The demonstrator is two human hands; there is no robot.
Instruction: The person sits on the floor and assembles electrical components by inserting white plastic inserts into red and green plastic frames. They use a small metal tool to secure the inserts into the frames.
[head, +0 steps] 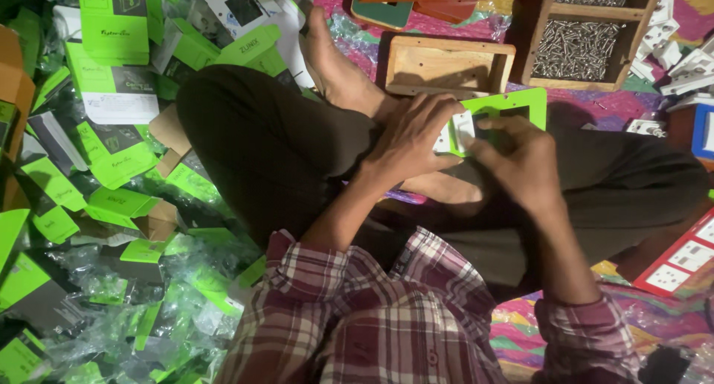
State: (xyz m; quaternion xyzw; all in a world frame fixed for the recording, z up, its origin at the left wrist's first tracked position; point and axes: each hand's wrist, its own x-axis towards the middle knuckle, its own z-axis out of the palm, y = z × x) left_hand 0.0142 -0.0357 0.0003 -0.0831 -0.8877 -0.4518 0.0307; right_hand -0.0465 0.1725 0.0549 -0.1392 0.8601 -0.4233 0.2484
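Your left hand's fingers [435, 127] lie spread and curled over the near edge of the white socket module [455, 133], clamped down on it against the green plate [513, 105], while your right hand's fingers [497, 144] pinch together on the module's other side, thumb pressing into the plate's open window. The plate rests tilted on your crossed leg [312, 142], not on any firm surface, and that is the weak point: press unevenly and the module could seat crooked or pop back out, and a slip of the thumb could send the plate sliding off your knee onto the cloth-covered floor [520, 332]. Your hands cover most of the module, so you cannot see whether its edges line up with the window; forcing it blind may crack a clip. Your left hand [409, 142] comes in from the left with the wrist bent down and the forearm angled up from your checked sleeve [349, 280]; your right hand [520, 164] reaches in from the right, wrist straight, forearm running back towards your body. Just beyond the plate sits an empty wooden box [445, 65], near a wooden tray of screws [587, 38]; well to the left lie heaps of green cartons [111, 34]
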